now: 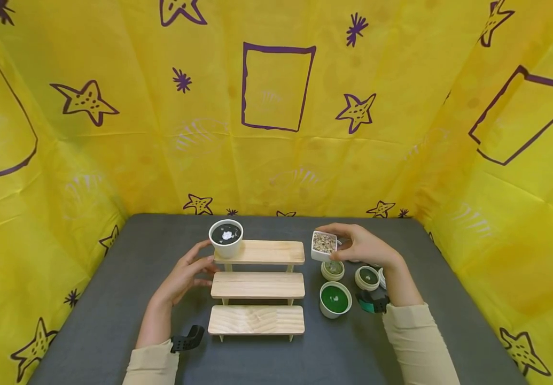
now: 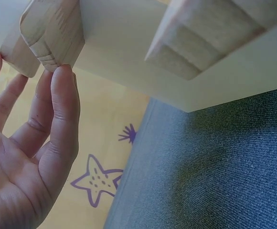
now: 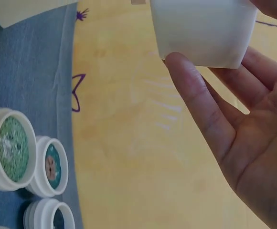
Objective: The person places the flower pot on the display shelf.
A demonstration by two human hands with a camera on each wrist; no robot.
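Observation:
My right hand [image 1: 365, 247] grips a small square white pot [image 3: 200, 33] filled with speckled gravel [image 1: 324, 243], thumb and fingers around its sides. It is held up just right of the top tier of a three-step wooden stand [image 1: 258, 285]. At the stand's left side, my left hand [image 1: 183, 277] touches the ends of the boards [image 2: 62, 33] with its fingertips, fingers loosely extended. A round white cup [image 1: 228, 249] with dark contents and a white spot stands on the left end of the top tier.
Right of the stand, a white cup with green contents [image 1: 335, 298] stands on the grey table [image 1: 300, 363]. Behind it are round white tubs, one greenish [image 1: 332, 270] and one dark [image 1: 367, 277]; others are partly hidden by my right arm. Yellow patterned cloth [image 1: 276, 171] encloses the back and sides.

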